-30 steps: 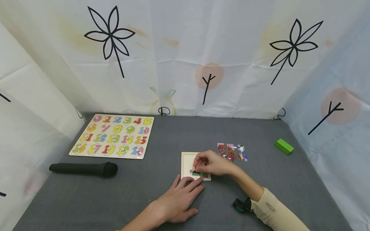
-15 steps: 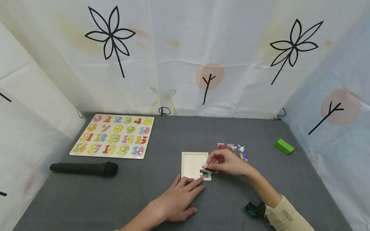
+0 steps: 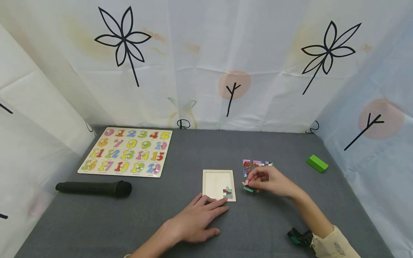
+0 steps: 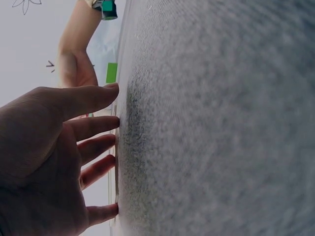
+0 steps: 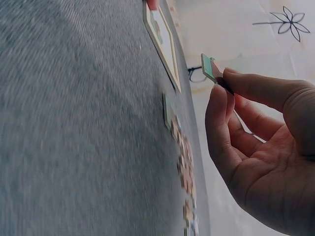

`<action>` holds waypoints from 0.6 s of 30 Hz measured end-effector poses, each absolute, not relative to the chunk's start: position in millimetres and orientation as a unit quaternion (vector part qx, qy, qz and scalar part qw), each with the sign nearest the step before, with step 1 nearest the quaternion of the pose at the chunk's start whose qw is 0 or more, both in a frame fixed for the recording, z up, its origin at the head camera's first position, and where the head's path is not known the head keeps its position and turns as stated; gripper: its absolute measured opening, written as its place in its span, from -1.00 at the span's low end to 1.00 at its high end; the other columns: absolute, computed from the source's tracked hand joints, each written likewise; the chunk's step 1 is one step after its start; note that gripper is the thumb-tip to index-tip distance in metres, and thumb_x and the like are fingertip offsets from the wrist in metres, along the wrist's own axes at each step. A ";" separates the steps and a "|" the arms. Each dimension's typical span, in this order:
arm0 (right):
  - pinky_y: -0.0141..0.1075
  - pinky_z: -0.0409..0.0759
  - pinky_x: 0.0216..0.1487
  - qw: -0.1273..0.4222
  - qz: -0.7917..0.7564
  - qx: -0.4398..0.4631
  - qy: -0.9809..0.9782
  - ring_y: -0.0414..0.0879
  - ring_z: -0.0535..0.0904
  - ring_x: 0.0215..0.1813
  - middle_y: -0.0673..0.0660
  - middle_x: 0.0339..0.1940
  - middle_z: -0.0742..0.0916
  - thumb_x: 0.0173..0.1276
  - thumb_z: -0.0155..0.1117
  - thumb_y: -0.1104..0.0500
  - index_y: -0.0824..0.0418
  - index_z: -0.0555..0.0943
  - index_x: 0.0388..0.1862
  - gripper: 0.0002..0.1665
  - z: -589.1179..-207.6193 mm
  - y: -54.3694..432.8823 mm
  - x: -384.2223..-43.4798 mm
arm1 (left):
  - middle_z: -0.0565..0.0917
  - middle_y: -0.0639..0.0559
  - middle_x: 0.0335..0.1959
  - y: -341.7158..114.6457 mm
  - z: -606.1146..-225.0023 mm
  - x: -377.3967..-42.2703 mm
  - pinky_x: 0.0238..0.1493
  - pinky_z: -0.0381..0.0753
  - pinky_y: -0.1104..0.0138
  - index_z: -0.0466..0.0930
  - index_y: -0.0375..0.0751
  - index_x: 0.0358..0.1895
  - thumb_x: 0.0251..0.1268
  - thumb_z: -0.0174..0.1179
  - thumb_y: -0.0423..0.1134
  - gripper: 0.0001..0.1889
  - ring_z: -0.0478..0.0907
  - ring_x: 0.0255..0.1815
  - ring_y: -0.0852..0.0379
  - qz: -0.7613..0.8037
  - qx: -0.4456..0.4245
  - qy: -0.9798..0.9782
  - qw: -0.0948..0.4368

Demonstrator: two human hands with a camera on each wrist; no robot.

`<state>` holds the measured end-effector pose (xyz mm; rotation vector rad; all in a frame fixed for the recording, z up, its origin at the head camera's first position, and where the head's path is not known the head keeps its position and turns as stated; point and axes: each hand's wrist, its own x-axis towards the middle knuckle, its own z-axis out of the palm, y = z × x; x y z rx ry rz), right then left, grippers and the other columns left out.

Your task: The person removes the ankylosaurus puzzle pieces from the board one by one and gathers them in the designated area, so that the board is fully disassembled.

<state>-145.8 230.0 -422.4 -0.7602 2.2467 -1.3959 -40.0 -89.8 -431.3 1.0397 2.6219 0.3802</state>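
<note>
My right hand pinches a small jigsaw piece, green and dark red, between thumb and fingertips, raised above the table in the right wrist view. To its left lies a pale wooden puzzle tray. One green and red jigsaw piece sits in the tray's near right corner. My left hand lies with fingers spread and straight, the fingertips on the tray's near edge; the left wrist view shows the same fingers. Loose jigsaw pieces lie beyond the right hand, which covers some of them.
A number puzzle board lies at the back left, with a black microphone in front of it. A green block rests at the right. White patterned curtains stand behind the grey table.
My right hand has moved right, from over the tray to beside it, carrying the pinched jigsaw piece. The piece in the tray's corner now shows fully. My left hand stays at the tray's edge.
</note>
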 end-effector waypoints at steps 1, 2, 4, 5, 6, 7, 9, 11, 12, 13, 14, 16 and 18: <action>-0.16 0.80 -0.23 0.193 -0.498 -0.265 0.803 -0.17 0.73 -0.34 0.21 -0.22 0.81 0.51 0.43 0.30 0.34 0.73 -0.05 -0.87 -422.5 232.5 -145.6 | 0.20 0.34 0.78 -90.2 -431.5 -40.4 0.70 0.24 -0.15 0.37 0.23 0.66 0.53 0.33 0.08 -0.31 0.34 0.53 0.21 0.132 0.363 0.911 0.144; -0.16 0.80 -0.23 0.192 -0.498 -0.260 0.805 -0.18 0.73 -0.34 0.20 -0.23 0.81 0.50 0.44 0.29 0.34 0.73 -0.05 -0.87 -422.4 234.8 -145.5 | 0.21 0.34 0.77 -90.6 -431.7 -40.7 0.70 0.24 -0.09 0.38 0.23 0.66 0.54 0.33 0.08 -0.31 0.34 0.52 0.21 0.131 0.365 0.911 0.141; -0.16 0.80 -0.22 0.191 -0.496 -0.253 0.808 -0.17 0.72 -0.33 0.18 -0.23 0.80 0.50 0.44 0.29 0.33 0.72 -0.06 -0.87 -422.4 239.4 -145.5 | 0.22 0.33 0.77 -91.2 -432.0 -41.1 0.69 0.25 0.00 0.39 0.22 0.65 0.54 0.32 0.08 -0.32 0.35 0.49 0.22 0.128 0.370 0.911 0.131; -0.16 0.80 -0.22 0.191 -0.495 -0.250 0.810 -0.17 0.72 -0.33 0.17 -0.23 0.80 0.50 0.44 0.29 0.33 0.72 -0.06 -0.87 -422.1 241.6 -145.4 | 0.23 0.32 0.76 -91.4 -431.9 -41.1 0.68 0.25 0.03 0.40 0.21 0.65 0.54 0.32 0.08 -0.33 0.36 0.48 0.22 0.125 0.371 0.911 0.126; -0.17 0.80 -0.21 0.192 -0.494 -0.246 0.811 -0.17 0.72 -0.33 0.17 -0.24 0.79 0.50 0.44 0.29 0.33 0.72 -0.06 -0.86 -422.0 243.7 -145.3 | 0.24 0.31 0.76 -91.5 -431.8 -41.1 0.67 0.25 0.06 0.40 0.21 0.65 0.54 0.31 0.08 -0.33 0.37 0.48 0.22 0.123 0.373 0.912 0.122; -0.17 0.80 -0.21 0.192 -0.493 -0.243 0.813 -0.16 0.72 -0.32 0.17 -0.24 0.79 0.50 0.44 0.28 0.34 0.72 -0.05 -0.86 -421.8 245.8 -145.2 | 0.25 0.31 0.76 -91.7 -431.7 -41.1 0.67 0.25 0.07 0.40 0.21 0.65 0.54 0.31 0.08 -0.33 0.37 0.47 0.23 0.123 0.373 0.912 0.120; -0.17 0.80 -0.21 0.191 -0.489 -0.237 0.817 -0.15 0.73 -0.32 0.19 -0.24 0.79 0.50 0.44 0.28 0.35 0.72 -0.05 -0.85 -421.6 250.0 -145.1 | 0.25 0.31 0.76 -91.8 -431.6 -41.3 0.67 0.25 0.07 0.40 0.21 0.65 0.54 0.31 0.08 -0.33 0.37 0.47 0.23 0.123 0.374 0.911 0.121; -0.17 0.80 -0.20 0.190 -0.486 -0.232 0.821 -0.15 0.73 -0.31 0.19 -0.24 0.79 0.51 0.44 0.27 0.35 0.72 -0.05 -0.84 -421.0 253.9 -145.1 | 0.25 0.31 0.76 -91.9 -431.6 -41.4 0.67 0.25 0.07 0.40 0.21 0.65 0.54 0.31 0.09 -0.33 0.37 0.47 0.23 0.124 0.374 0.911 0.122; -0.17 0.80 -0.20 0.190 -0.482 -0.229 0.824 -0.14 0.74 -0.31 0.18 -0.24 0.79 0.52 0.43 0.26 0.35 0.73 -0.05 -0.84 -420.6 256.0 -145.2 | 0.24 0.31 0.76 -91.9 -431.8 -41.5 0.67 0.25 0.07 0.40 0.21 0.65 0.55 0.31 0.09 -0.33 0.37 0.46 0.23 0.125 0.374 0.911 0.124; -0.18 0.80 -0.20 0.188 -0.479 -0.229 0.827 -0.14 0.74 -0.30 0.19 -0.24 0.79 0.53 0.42 0.26 0.35 0.73 -0.04 -0.84 -419.8 258.1 -145.4 | 0.24 0.31 0.77 -92.0 -431.8 -41.7 0.67 0.24 0.07 0.39 0.22 0.65 0.55 0.31 0.09 -0.33 0.37 0.46 0.23 0.125 0.374 0.910 0.126; -0.18 0.80 -0.20 0.186 -0.476 -0.229 0.829 -0.13 0.74 -0.30 0.18 -0.24 0.80 0.53 0.42 0.26 0.34 0.73 -0.04 -0.85 -419.4 260.1 -145.6 | 0.23 0.31 0.77 -92.1 -432.0 -41.8 0.67 0.24 0.06 0.39 0.22 0.65 0.55 0.30 0.09 -0.33 0.37 0.46 0.23 0.126 0.374 0.910 0.127; -0.19 0.80 -0.20 0.183 -0.469 -0.228 0.833 -0.12 0.74 -0.30 0.18 -0.24 0.80 0.53 0.42 0.26 0.34 0.73 -0.04 -0.85 -418.6 264.1 -146.2 | 0.23 0.31 0.77 -92.4 -432.2 -42.0 0.68 0.24 0.06 0.39 0.21 0.66 0.55 0.30 0.09 -0.33 0.37 0.46 0.22 0.128 0.375 0.909 0.128; -0.20 0.80 -0.21 0.181 -0.463 -0.229 0.837 -0.12 0.74 -0.30 0.20 -0.23 0.81 0.53 0.41 0.27 0.35 0.74 -0.03 -0.84 -418.4 267.5 -147.2 | 0.22 0.32 0.77 -92.6 -432.2 -42.3 0.68 0.23 0.05 0.38 0.21 0.66 0.56 0.30 0.09 -0.33 0.36 0.46 0.22 0.131 0.375 0.908 0.131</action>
